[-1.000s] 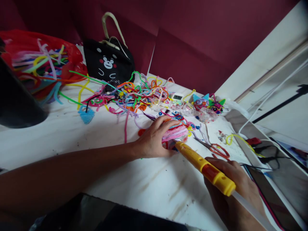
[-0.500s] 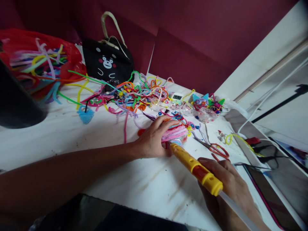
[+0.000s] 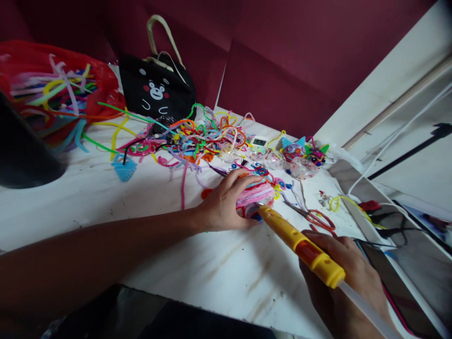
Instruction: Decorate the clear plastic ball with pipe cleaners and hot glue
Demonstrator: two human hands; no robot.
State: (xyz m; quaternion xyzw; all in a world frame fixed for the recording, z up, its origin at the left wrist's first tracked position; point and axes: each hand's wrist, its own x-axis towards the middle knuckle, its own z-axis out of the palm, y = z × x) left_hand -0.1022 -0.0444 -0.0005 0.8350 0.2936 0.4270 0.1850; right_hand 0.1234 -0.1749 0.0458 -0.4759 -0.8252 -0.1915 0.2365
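Note:
A rounded craft piece [image 3: 259,190] wrapped in pink, red and blue pipe cleaners rests on the white table [image 3: 169,263]. My left hand [image 3: 229,202] is closed round its left side, with the thumb at its lower edge. In my right hand [image 3: 348,268] is a yellow glue gun [image 3: 300,242], with a clear glue stick [image 3: 365,306] coming out of its back end. Its nozzle points at the near side of the craft piece; whether it touches I cannot tell. My right fingers are partly hidden behind the gun.
Red-handled scissors [image 3: 319,220] lie right of the craft piece. Tangled pipe cleaners [image 3: 208,136] spread behind it. A black bag [image 3: 157,89] and a red plastic bag [image 3: 102,84] of pipe cleaners stand at back left. A phone [image 3: 399,292] lies at the right edge.
My right hand and the glue gun have shifted to the right, the nozzle moving right along the craft piece's near side. My left hand keeps its hold.

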